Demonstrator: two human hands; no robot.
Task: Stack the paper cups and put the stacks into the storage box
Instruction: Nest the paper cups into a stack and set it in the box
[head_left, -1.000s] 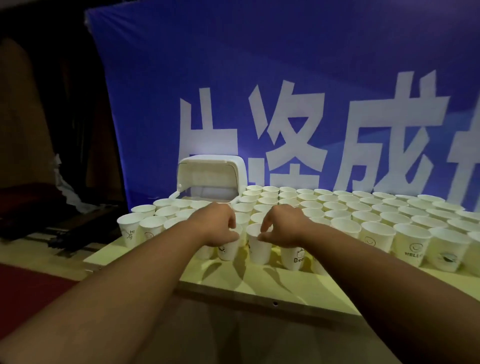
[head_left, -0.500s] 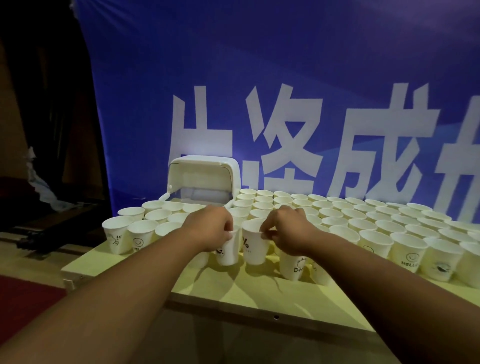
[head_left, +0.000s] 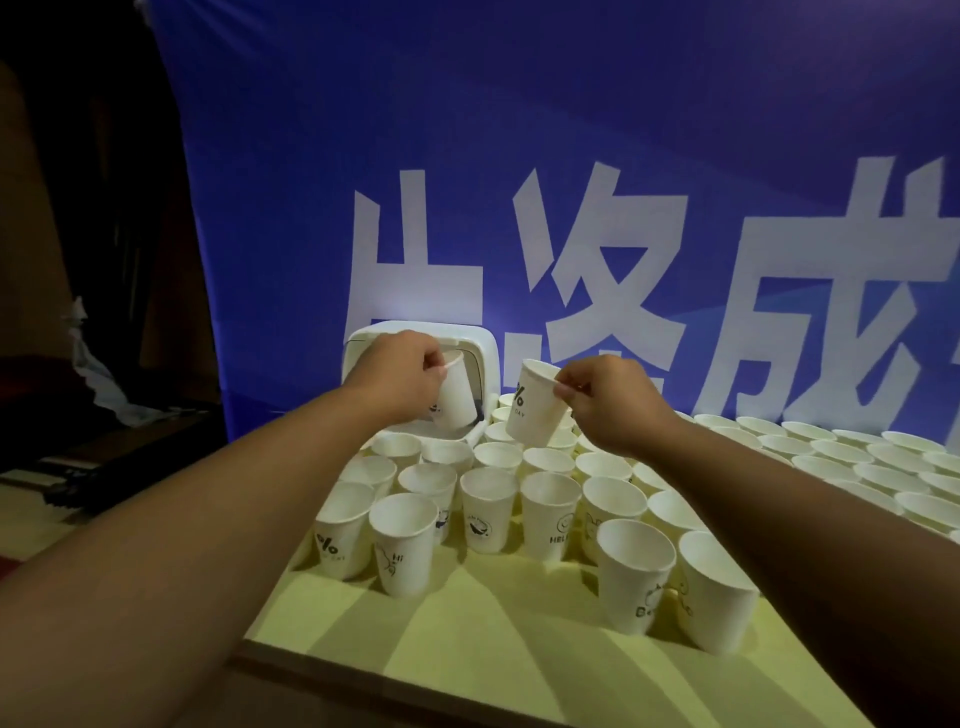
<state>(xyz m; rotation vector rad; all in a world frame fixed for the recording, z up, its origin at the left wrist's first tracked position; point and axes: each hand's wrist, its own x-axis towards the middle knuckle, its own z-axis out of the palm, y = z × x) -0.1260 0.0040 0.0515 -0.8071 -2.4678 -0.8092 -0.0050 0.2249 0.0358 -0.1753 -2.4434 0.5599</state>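
My left hand pinches the rim of a white paper cup and holds it in the air, in front of the white storage box with its raised lid. A second white cup with black print hangs tilted from my right hand, which pinches its rim. The two cups are apart, side by side, above the table. Several more white paper cups stand upright in rows below them.
The cups stand on a pale yellow table whose near edge runs across the bottom. Rows of cups stretch to the right. A blue banner with white characters hangs behind. Dark floor and furniture lie to the left.
Both hands have lifted a cup each off the table and raised them toward the storage box. The camera has moved closer and looks more steeply down.
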